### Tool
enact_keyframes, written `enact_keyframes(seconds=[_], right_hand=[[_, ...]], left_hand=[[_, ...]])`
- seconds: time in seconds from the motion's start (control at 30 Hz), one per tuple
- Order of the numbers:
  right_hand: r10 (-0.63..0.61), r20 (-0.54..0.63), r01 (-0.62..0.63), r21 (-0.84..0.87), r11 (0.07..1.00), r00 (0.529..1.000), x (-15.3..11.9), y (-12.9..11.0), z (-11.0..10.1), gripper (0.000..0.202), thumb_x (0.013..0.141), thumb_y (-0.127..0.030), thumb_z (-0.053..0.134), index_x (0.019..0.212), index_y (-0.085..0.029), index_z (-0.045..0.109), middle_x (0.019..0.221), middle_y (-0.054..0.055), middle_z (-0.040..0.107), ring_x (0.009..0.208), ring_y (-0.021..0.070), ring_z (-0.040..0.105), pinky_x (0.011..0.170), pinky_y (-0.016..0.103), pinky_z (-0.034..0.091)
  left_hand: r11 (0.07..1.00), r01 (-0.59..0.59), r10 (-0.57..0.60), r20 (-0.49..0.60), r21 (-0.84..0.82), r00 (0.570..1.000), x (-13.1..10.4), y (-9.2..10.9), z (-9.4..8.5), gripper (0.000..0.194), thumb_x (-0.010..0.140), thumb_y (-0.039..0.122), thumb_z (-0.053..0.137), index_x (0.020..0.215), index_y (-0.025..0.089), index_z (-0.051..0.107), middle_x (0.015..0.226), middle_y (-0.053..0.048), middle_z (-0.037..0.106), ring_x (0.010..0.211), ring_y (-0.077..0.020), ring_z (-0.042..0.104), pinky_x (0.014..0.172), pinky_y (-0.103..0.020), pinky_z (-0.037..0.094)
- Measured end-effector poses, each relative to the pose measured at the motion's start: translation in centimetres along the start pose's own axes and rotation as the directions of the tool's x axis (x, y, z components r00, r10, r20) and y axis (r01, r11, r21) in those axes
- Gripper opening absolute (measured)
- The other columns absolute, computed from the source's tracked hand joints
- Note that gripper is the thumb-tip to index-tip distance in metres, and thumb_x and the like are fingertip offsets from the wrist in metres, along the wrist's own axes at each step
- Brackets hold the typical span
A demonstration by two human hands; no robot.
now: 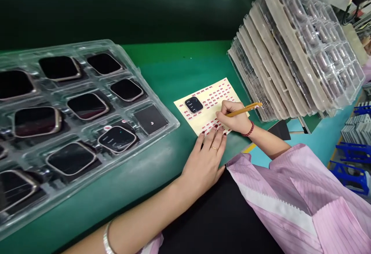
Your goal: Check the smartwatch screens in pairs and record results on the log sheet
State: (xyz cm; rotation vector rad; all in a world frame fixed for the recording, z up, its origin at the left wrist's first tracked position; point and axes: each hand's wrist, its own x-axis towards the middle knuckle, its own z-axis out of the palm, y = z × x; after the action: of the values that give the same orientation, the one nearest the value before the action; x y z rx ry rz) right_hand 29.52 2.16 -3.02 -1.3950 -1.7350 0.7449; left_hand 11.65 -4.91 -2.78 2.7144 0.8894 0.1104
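Note:
On the green table, a pale yellow sheet [185,109] carries rows of small red stickers. A dark watch face [194,105] rests on the sheet's left part. My right hand [232,116] is closed around a yellow pen [243,110], its lower end hidden by my fingers over the sheet. My left hand [207,157] lies flat with fingers spread, the fingertips on the sheet's lower edge. To the left, a clear plastic tray [174,124] holds several watch faces; one [117,139] has a lit screen, with a small red and white sticker beside it.
A tall, tilted stack of clear trays [278,53] stands behind my right hand. Blue racks [352,169] with stacked pale parts are at the far right. A dark flat piece [278,131] lies beside my right wrist. Cables show at the top right.

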Motion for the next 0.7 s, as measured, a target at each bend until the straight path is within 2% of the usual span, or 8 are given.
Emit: enact_keyframes(seconds=[0.33, 0.7], right_hand=[[0.033, 0.025, -0.031, -0.107, 0.994, 0.999, 0.14, -0.70, 0.14, 0.028, 0.075, -0.026, 0.054, 0.056, -0.022, 0.035, 0.049, -0.006, 0.038, 0.047, 0.0084, 0.032, 0.048, 0.022, 0.028], [0.001, 0.038, 0.002, -0.079, 0.997, 0.999, 0.11, -0.60, 0.03, 0.027, 0.075, -0.023, 0.055, 0.056, -0.022, 0.035, 0.050, -0.006, 0.038, 0.047, 0.0085, 0.033, 0.048, 0.023, 0.028]], left_hand=[[0.999, -0.004, 0.003, -0.019, -0.044, 1.000, -0.06, -0.15, 0.17, 0.085, 0.080, 0.048, 0.071, 0.148, 0.005, 0.044, 0.156, -0.022, 0.037, 0.144, -0.0401, 0.034, 0.116, -0.055, 0.029], [0.998, -0.003, 0.003, -0.010, -0.063, 1.000, -0.06, -0.15, 0.13, 0.082, 0.081, 0.045, 0.070, 0.148, 0.005, 0.044, 0.157, -0.022, 0.036, 0.143, -0.0408, 0.035, 0.117, -0.055, 0.028]])
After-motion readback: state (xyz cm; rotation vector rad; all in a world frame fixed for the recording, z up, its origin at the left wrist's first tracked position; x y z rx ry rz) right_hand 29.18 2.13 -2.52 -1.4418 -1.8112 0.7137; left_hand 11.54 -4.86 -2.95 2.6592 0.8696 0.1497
